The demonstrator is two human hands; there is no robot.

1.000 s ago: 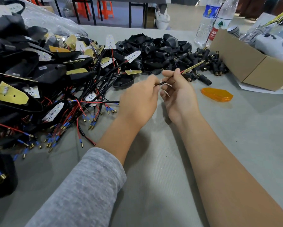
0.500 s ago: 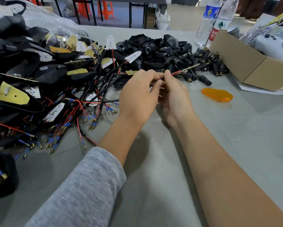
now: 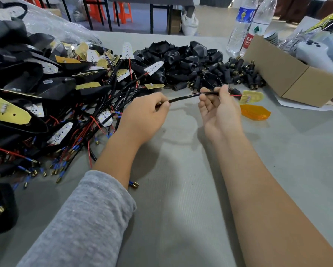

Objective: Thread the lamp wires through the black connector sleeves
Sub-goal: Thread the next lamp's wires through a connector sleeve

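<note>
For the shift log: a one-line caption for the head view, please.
Left hand and right hand stretch a black-sheathed lamp wire above the grey table.

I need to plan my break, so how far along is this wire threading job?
Early, judging by the piles. In hand: the left hand and right hand hold one black-sheathed wire taut, with a yellow LED board hanging at its right end. Whether a sleeve is on it can't be told. Left: a big tangle of wired lamp boards and a heap of loose black connector sleeves behind.

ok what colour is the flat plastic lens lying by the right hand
Translucent orange lens, lying beside the right hand; head view.
</note>
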